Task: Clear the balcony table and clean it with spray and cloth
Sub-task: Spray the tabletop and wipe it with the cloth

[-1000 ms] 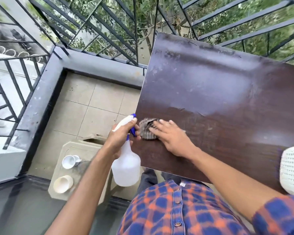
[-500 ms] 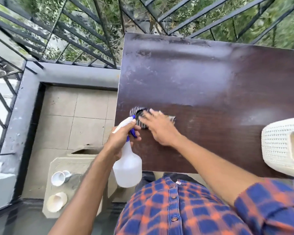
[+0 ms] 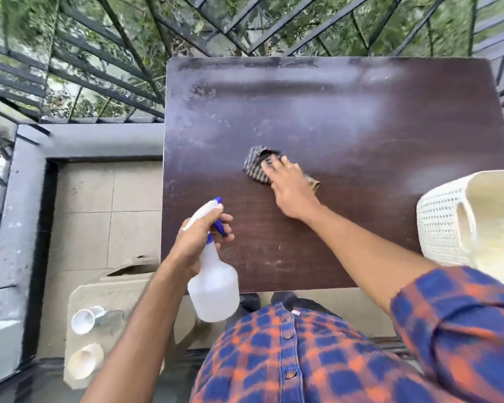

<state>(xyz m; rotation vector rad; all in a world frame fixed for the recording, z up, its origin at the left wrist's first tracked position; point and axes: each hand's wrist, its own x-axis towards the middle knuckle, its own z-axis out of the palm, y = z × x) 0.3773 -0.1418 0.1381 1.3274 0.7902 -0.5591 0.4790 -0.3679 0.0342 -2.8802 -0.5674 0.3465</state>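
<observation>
Meanwhile the right hand (image 3: 291, 187) presses flat on the cloth (image 3: 256, 167) (striped), left hand (image 3: 200, 239) gripping the spray bottle (image 3: 213, 292).

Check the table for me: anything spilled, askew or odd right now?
Nothing spilled or damaged. The table carries a whitish film on its far half; the near part looks darker. The right hand presses the cloth mid-table, the left hand holds the spray bottle. One oddity: a white basket sits at the right edge, not yet cleared.
</observation>
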